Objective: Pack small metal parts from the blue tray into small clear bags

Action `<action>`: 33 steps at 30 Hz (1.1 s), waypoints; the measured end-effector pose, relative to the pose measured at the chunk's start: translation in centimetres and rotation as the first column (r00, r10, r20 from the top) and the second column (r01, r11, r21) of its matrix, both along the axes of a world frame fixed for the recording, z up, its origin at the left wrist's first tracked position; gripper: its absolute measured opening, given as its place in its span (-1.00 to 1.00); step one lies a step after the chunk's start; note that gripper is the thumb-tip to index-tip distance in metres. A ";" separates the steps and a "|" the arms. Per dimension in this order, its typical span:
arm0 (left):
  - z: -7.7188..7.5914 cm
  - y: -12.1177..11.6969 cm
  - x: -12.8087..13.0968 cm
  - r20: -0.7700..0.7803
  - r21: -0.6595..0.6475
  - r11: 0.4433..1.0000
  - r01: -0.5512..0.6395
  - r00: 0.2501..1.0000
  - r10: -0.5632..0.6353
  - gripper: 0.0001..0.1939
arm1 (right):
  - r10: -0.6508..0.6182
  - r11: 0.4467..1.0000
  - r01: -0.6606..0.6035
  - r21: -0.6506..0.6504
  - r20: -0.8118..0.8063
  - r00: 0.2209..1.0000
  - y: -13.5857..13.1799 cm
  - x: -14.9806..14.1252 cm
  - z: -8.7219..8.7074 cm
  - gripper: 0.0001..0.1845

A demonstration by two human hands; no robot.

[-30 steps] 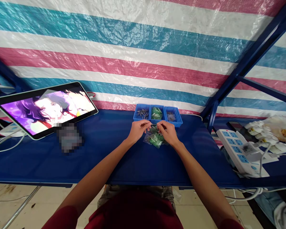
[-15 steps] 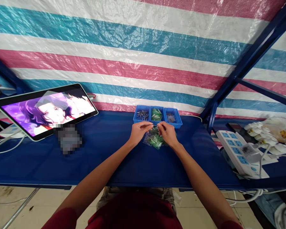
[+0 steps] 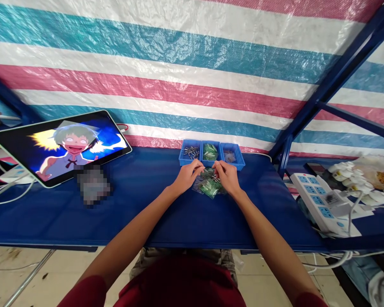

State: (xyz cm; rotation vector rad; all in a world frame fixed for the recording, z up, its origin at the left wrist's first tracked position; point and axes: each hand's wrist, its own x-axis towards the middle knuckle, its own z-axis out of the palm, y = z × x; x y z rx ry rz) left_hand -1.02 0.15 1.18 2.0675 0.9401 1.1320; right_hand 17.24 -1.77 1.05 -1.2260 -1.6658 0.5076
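My left hand [image 3: 190, 174] is closed in a pinch just in front of the left blue bin [image 3: 186, 161], which holds small dark and silvery metal pieces [image 3: 192, 152]. Whatever lies between its fingertips is too small to make out. My right hand [image 3: 228, 175] also pinches, its fingertips over the near pile; something thin seems to be there, but I cannot tell its kind. Beneath and between both hands lies a pile of small clear-and-green plastic packets [image 3: 208, 187]. Similar green pieces [image 3: 210, 152] fill the middle bin, and clear small pieces [image 3: 229, 156] lie in the right bin.
A tablet [image 3: 73, 147] showing a cartoon leans at the left, with a pixelated object [image 3: 94, 185] before it. On the right are a white power strip [image 3: 316, 200], cables and white plugs [image 3: 348, 177]. A striped tarp [image 3: 192, 85] hangs behind the blue table [image 3: 141, 204].
My hands have drawn slightly apart; before, their fingertips nearly met over the pile around a thin piece. My left hand has turned and shifted a little left. The tablet's picture has changed.
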 end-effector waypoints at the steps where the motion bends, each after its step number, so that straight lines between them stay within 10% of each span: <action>1: 0.0 0.0 0.0 -0.031 0.024 1.000 -0.015 0.999 0.016 -0.72 | -0.001 1.000 0.001 0.001 0.002 1.000 0.0 0.0 0.0 -0.53; 16: 0.0 0.4 0.5 0.346 -0.380 0.914 0.142 0.938 -0.001 -0.57 | 0.215 0.976 -0.216 0.033 0.043 0.976 0.0 -0.4 -0.5 -0.74; 28: 0.0 -0.1 0.8 0.398 -0.442 0.867 0.230 0.916 -0.040 -0.57 | 0.223 0.974 -0.223 -0.027 0.012 0.975 0.0 -0.4 -0.5 -0.76; 33: 0.1 0.7 0.3 0.354 -0.319 0.935 0.155 0.935 -0.034 -0.63 | 0.190 0.981 -0.189 -0.033 0.030 0.981 0.0 -0.4 -0.3 -0.74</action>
